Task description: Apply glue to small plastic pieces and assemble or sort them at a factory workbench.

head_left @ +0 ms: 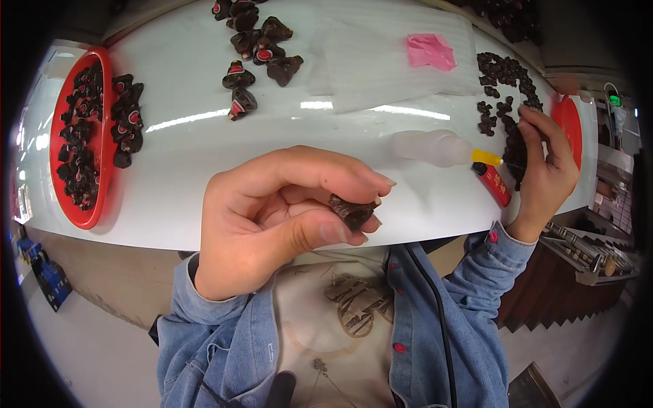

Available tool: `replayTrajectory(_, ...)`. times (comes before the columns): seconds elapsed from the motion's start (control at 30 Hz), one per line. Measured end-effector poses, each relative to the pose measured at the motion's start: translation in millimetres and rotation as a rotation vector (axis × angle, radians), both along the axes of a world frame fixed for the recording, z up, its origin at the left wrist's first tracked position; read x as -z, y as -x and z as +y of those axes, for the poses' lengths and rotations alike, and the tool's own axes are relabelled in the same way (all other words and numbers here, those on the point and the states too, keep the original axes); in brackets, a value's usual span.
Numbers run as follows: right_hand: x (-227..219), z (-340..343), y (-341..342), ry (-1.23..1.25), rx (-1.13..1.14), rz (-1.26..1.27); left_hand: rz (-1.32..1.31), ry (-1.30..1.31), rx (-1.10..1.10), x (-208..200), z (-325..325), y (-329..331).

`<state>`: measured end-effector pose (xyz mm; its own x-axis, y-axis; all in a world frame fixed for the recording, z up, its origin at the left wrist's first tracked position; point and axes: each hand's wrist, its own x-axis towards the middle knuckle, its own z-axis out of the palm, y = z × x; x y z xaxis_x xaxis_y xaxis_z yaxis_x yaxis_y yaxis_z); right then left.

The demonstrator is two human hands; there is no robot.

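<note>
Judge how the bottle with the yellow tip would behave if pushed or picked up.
The bottle would probably roll if pushed, since its rounded body appears to lie on its side on the glossy table. Its cloudy wall suggests soft plastic that may give under a grip.

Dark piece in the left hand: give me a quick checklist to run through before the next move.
1. Dark piece secured: ok, pinched between the thumb and fingers of the left hand.
2. Its underside inspected: cannot tell, hidden from this view.
3. Right hand gripping something: cannot tell; its fingertips are by the small dark pieces.
4. Bottle clear of the left hand: ok, a gap shows.
5. Bottle nozzle clear of the red tube: cannot tell, they overlap or nearly meet.
</note>
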<state>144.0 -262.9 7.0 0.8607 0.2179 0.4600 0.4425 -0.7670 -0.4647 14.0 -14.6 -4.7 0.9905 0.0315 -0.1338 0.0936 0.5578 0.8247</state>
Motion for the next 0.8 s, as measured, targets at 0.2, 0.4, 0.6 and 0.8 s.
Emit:
replayTrajectory(0.2, -10, 9, 21, -0.421, 0.010, 0.137, -0.013, 0.106, 0.006, 0, 2, 1)
replayTrajectory(0.4, -21, 39, 60, -0.500, -0.322, 0.111, -0.006, 0.118, 0.043, -1, 3, 3)
replayTrajectory(0.6, -31, 76, 73, -0.257, -0.758, 0.092, -0.040, 0.125, 0.058, 6, 5, 2)
replayTrajectory(0.8, -14, 93, 87, -0.449, -0.747, 0.279, -0.100, 0.115, 0.073, 7, 7, 4)
